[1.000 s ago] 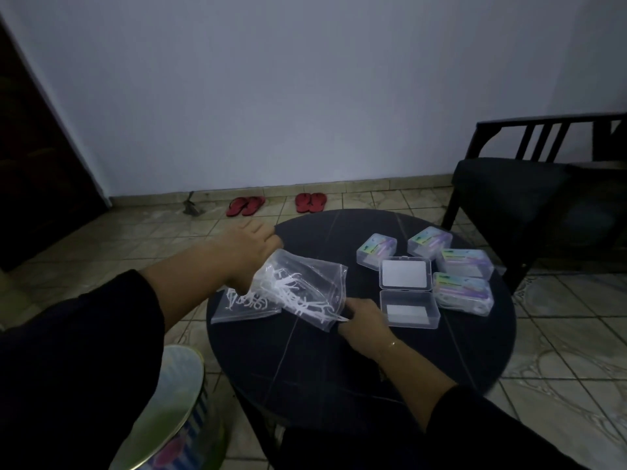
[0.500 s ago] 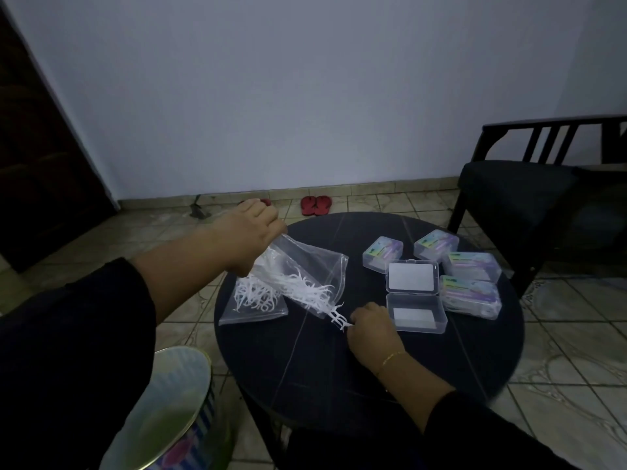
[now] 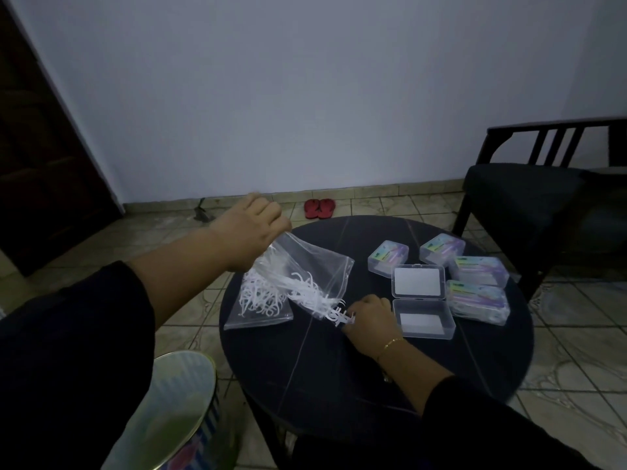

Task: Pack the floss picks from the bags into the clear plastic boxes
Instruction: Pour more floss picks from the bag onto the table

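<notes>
Four boxes (image 3: pixel 475 283) beyond and beside the open box (image 3: pixel 422 301) look filled; it holds no picks, and a second bag (image 3: pixel 258 307) waits left of it. The left hand (image 3: pixel 252 228) pinches the raised bag (image 3: pixel 305 283) by its bottom corner, long axis slanting down, mouth toward the open box. The right hand (image 3: pixel 368 315), curled, pinches picks (image 3: pixel 339 315) at the mouth.

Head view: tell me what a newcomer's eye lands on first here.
First, the left hand lifting a clear bag by its closed end over the round dark table, white floss picks spilling from its mouth toward the right hand. Next, the open clear box right of that hand, with four closed boxes around its far and right sides.
</notes>
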Tool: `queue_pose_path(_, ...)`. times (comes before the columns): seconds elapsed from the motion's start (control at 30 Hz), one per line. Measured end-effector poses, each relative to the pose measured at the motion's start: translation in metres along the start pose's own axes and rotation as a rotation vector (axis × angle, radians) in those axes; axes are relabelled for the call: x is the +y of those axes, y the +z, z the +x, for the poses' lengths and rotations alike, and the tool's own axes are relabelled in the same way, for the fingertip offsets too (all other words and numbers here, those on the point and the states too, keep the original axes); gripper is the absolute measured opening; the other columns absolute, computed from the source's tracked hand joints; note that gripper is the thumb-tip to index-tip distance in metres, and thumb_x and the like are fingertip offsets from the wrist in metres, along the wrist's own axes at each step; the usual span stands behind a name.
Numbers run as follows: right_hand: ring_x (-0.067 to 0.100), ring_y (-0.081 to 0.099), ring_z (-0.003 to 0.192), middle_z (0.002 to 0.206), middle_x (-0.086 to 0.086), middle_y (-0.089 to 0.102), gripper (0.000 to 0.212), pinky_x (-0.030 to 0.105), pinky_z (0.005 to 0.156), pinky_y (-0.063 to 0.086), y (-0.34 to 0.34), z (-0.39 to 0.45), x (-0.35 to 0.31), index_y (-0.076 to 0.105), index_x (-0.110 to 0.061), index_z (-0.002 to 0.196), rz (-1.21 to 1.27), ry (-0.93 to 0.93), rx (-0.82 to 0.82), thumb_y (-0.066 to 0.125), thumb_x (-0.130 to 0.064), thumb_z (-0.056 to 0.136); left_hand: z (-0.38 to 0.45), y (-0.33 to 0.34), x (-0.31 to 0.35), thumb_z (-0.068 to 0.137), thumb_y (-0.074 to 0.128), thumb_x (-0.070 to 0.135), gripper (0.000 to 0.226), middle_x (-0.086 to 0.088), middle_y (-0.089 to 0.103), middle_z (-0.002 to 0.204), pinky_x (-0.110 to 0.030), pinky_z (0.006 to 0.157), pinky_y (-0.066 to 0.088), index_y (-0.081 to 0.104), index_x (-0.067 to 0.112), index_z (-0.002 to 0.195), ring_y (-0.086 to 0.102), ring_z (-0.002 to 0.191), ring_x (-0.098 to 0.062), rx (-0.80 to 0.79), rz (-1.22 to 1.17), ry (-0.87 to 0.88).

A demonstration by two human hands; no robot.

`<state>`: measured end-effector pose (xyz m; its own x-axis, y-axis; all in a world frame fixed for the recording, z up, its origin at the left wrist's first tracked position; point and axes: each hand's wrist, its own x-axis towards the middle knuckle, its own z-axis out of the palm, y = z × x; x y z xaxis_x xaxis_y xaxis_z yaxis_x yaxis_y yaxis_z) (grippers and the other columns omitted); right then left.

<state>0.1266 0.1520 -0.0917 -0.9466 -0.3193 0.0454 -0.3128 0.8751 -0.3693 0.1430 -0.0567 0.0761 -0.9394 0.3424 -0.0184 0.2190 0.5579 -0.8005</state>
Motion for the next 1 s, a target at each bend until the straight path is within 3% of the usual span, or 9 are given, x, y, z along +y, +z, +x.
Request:
queue_pose_path(0.1,0.025,0.032,0.128,0.143,0.005,0.035,0.064,0.035,0.105,0.032,0.0,-0.002,-0.002,0.039,-0.022,0.14,0.059,0.01,-0.009,0.064,-0.04,0.084,0.003,-0.002,0.004,0.079,0.062,0.027,0.076,-0.01,0.032,0.135,-0.052,0.115,0.014,0.021,0.018,0.142,0.034,0.126,-0.028,-0.013,0.025,-0.024)
queue_pose_path(0.17,0.025,0.031,0.129,0.143,0.003,0.034,0.068,0.037,0.104,0.032,-0.001,-0.001,-0.006,0.039,-0.026,0.139,0.121,0.011,-0.012,0.067,-0.047,0.081,0.004,-0.003,0.008,0.081,0.062,0.029,0.075,-0.009,0.031,0.135,-0.054,0.113,0.015,0.02,0.019,0.142,0.034,0.126,-0.028,-0.012,0.031,-0.027)
queue_pose_path(0.33,0.024,0.037,0.12,0.127,-0.001,0.049,0.026,0.033,0.095,0.034,0.003,0.007,-0.004,0.067,-0.025,0.111,0.2,0.063,0.021,0.056,-0.038,0.091,0.006,-0.01,0.009,0.081,0.062,0.025,0.078,-0.011,0.029,0.137,-0.053,0.113,0.016,0.016,0.018,0.144,0.031,0.129,-0.029,-0.02,0.051,-0.03)
queue_pose_path(0.43,0.024,0.048,0.113,0.112,0.001,0.059,0.022,0.03,0.091,0.032,0.011,0.012,0.001,0.07,-0.023,0.098,0.077,0.072,0.012,0.05,-0.029,0.09,0.007,-0.012,0.009,0.082,0.063,0.025,0.08,-0.011,0.029,0.139,-0.053,0.113,0.017,0.015,0.019,0.146,0.031,0.13,-0.028,-0.033,0.041,-0.051)
queue_pose_path(0.53,0.023,0.047,0.116,0.12,0.001,0.057,0.031,0.031,0.094,0.033,0.016,0.014,0.004,0.062,-0.025,0.113,0.104,0.095,0.023,0.056,-0.032,0.084,0.009,-0.012,0.01,0.08,0.065,0.026,0.083,-0.01,0.03,0.14,-0.052,0.113,0.019,0.015,0.02,0.146,0.031,0.13,-0.028,-0.023,0.038,-0.06)
queue_pose_path(0.67,0.026,0.041,0.121,0.13,0.001,0.048,0.06,0.034,0.097,0.034,0.014,0.016,0.003,0.049,-0.024,0.128,0.249,0.121,-0.022,0.069,-0.046,0.076,0.011,-0.012,0.012,0.081,0.064,0.027,0.082,-0.009,0.03,0.139,-0.049,0.111,0.023,0.014,0.021,0.146,0.033,0.128,-0.027,-0.004,0.036,-0.046)
queue_pose_path(0.87,0.027,0.05,0.113,0.112,0.005,0.061,0.029,0.031,0.085,0.036,0.017,0.018,-0.002,0.069,-0.017,0.099,0.207,0.193,0.035,0.06,-0.04,0.082,0.012,-0.013,0.009,0.08,0.065,0.026,0.083,-0.008,0.031,0.137,-0.046,0.11,0.027,0.014,0.023,0.144,0.034,0.126,-0.026,0.012,0.012,-0.05)
queue_pose_path(0.93,0.027,0.051,0.112,0.112,0.006,0.061,0.03,0.031,0.085,0.037,0.017,0.017,-0.002,0.065,-0.016,0.104,0.222,0.217,0.061,0.058,-0.035,0.082,0.012,-0.015,0.006,0.08,0.063,0.021,0.082,-0.009,0.03,0.139,-0.046,0.11,0.027,0.013,0.022,0.145,0.033,0.127,-0.027,0.011,0.012,-0.051)
queue_pose_path(1.0,0.026,0.044,0.121,0.127,0.006,0.053,0.049,0.032,0.098,0.034,0.016,0.015,0.0,0.05,-0.017,0.126,0.282,0.234,0.086,0.062,-0.033,0.081,0.012,-0.016,0.003,0.08,0.06,0.019,0.08,-0.009,0.031,0.138,-0.044,0.11,0.027,0.013,0.021,0.145,0.034,0.127,-0.026,0.032,0.014,-0.04)
